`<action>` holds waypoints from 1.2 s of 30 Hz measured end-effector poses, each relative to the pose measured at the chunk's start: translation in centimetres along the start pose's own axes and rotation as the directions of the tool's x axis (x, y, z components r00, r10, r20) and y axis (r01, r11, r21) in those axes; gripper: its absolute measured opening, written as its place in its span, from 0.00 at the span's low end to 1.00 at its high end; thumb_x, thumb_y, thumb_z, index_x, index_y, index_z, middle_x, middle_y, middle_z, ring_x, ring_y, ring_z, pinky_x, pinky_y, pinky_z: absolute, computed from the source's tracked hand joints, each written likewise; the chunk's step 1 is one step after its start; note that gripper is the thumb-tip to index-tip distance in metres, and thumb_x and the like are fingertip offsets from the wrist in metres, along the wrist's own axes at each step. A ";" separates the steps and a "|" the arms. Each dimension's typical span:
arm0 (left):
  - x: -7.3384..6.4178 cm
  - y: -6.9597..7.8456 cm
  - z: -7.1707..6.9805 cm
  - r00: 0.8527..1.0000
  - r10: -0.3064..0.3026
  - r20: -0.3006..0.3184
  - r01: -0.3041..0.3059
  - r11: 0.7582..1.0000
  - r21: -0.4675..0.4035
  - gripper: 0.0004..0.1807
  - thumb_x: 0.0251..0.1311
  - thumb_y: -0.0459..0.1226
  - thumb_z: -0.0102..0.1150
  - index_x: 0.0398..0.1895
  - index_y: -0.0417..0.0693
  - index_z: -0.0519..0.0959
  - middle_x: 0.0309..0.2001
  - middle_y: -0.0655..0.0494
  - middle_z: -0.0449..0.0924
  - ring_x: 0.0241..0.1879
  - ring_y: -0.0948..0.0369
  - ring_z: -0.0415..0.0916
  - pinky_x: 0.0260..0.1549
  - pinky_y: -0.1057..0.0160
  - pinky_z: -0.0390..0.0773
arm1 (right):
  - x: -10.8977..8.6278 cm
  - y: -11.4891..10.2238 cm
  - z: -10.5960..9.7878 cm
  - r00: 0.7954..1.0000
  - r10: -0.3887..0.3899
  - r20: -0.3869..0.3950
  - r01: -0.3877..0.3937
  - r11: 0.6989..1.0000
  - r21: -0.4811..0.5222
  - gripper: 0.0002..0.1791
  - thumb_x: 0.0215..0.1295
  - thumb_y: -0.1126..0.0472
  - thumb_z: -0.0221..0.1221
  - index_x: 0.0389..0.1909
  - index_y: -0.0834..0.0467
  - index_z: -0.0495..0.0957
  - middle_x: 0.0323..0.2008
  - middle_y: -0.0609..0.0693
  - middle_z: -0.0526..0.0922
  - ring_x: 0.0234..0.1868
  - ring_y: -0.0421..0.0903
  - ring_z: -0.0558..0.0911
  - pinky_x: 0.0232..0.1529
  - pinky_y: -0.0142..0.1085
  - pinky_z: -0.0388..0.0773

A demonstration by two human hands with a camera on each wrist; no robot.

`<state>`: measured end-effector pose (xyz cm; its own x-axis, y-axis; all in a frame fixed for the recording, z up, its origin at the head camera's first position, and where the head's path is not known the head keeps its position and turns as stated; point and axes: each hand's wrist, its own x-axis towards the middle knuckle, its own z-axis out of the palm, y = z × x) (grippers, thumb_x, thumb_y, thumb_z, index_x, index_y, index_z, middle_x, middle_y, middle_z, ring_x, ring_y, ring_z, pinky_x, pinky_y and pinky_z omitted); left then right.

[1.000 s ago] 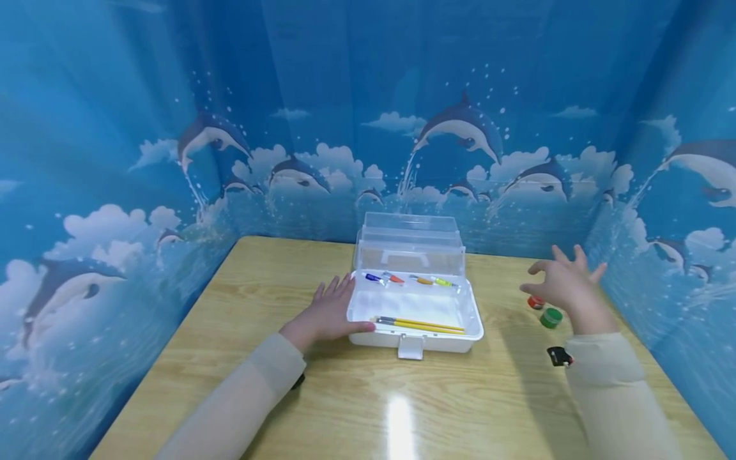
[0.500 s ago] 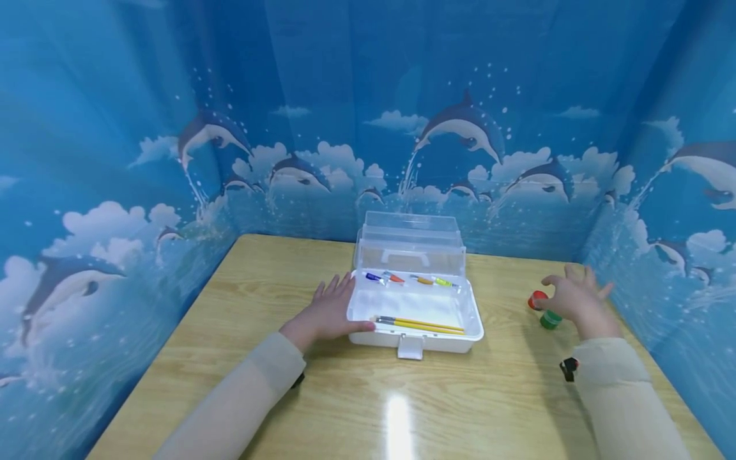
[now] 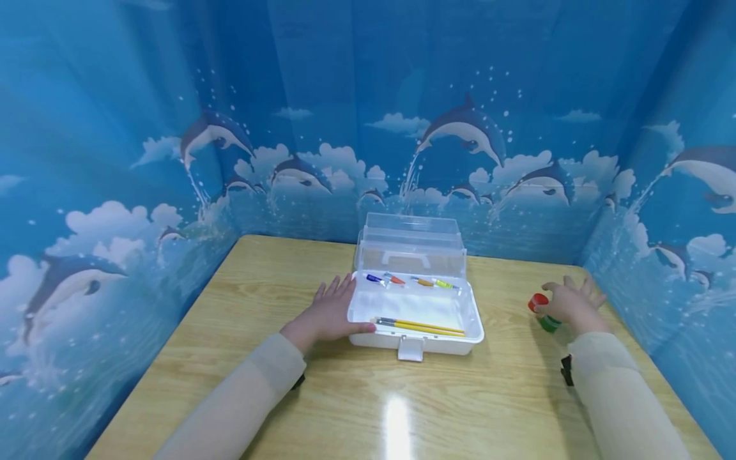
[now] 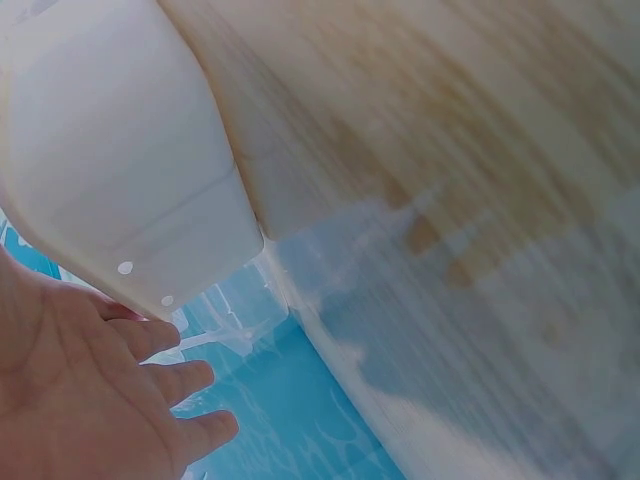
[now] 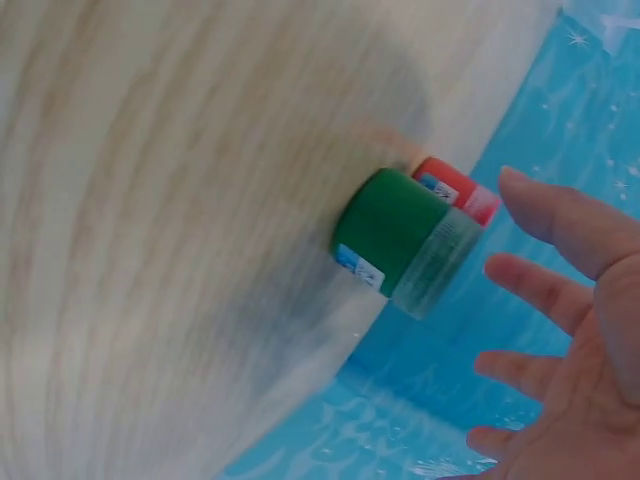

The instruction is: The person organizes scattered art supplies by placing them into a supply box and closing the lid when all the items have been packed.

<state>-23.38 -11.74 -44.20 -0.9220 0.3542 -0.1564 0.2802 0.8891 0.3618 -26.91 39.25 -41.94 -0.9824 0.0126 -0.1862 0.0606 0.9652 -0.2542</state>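
A white box (image 3: 445, 347) stands with its clear lid (image 3: 411, 239) raised at the back. My left hand (image 3: 324, 314) rests along its left edge, fingers spread and thumb over the front corner; the left wrist view shows the palm beside the white wall. Out to the right are a red paint jar (image 3: 537, 301) and a green paint jar (image 3: 549, 324), close together. Over them reaches my right hand (image 3: 575, 305), fingers apart, partly covering the green jar. From the right wrist, the thumb and fingers show near the clear lids of the green jar (image 5: 392, 228) and red jar (image 5: 444, 184).
Inside the box, several small paint tubes (image 3: 425, 281) lie along the back and yellow-handled paintbrushes (image 3: 425, 327) along the front. A latch (image 3: 411, 349) hangs at the front. Blue dolphin-print curtains (image 3: 322, 83) enclose the wooden table (image 3: 460, 409).
My right hand has come down toward the two jars, its fingertips now lower beside them. The left hand has stayed at the box's edge.
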 end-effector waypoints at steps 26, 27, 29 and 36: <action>0.0 -0.1 0.1 1.000 -0.005 0.003 0.005 1.000 0.006 0.70 0.46 0.81 0.47 0.81 0.46 0.38 0.81 0.51 0.32 0.79 0.48 0.28 0.74 0.43 0.30 | 1.2 -1.0 1.2 0.998 -0.043 -0.053 0.038 0.995 -0.094 0.20 0.59 0.53 0.70 0.45 0.64 0.83 0.67 0.83 0.49 0.66 0.87 0.29 0.50 0.81 0.15; 0.0 -0.1 0.1 1.000 -0.006 0.003 0.006 1.000 0.005 0.70 0.46 0.81 0.47 0.81 0.46 0.38 0.81 0.51 0.32 0.79 0.48 0.28 0.74 0.43 0.30 | 1.2 -1.1 1.2 0.998 -0.045 -0.052 0.040 0.994 -0.098 0.19 0.59 0.52 0.70 0.43 0.63 0.84 0.67 0.83 0.49 0.66 0.86 0.29 0.50 0.81 0.14; 0.0 -0.1 0.0 1.000 -0.007 0.002 0.007 1.000 0.003 0.71 0.46 0.81 0.47 0.81 0.46 0.38 0.81 0.50 0.32 0.79 0.48 0.28 0.74 0.43 0.30 | 1.3 -1.3 1.2 0.997 -0.052 -0.052 0.047 0.994 -0.102 0.17 0.59 0.51 0.70 0.39 0.61 0.84 0.67 0.83 0.48 0.66 0.86 0.28 0.50 0.80 0.13; 0.1 -0.1 0.0 1.000 -0.010 0.000 0.010 1.000 0.001 0.71 0.45 0.81 0.48 0.81 0.46 0.38 0.81 0.50 0.32 0.79 0.47 0.29 0.74 0.43 0.30 | 1.4 -2.3 0.9 0.996 -0.061 -0.059 0.053 0.991 -0.121 0.16 0.57 0.48 0.70 0.30 0.58 0.83 0.69 0.83 0.46 0.67 0.85 0.28 0.51 0.77 0.10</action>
<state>-23.44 -11.78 -44.29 -0.9249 0.3451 -0.1598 0.2710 0.8928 0.3597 -28.25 36.82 -42.50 -0.9929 -0.0306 -0.1146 -0.0135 0.9890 -0.1471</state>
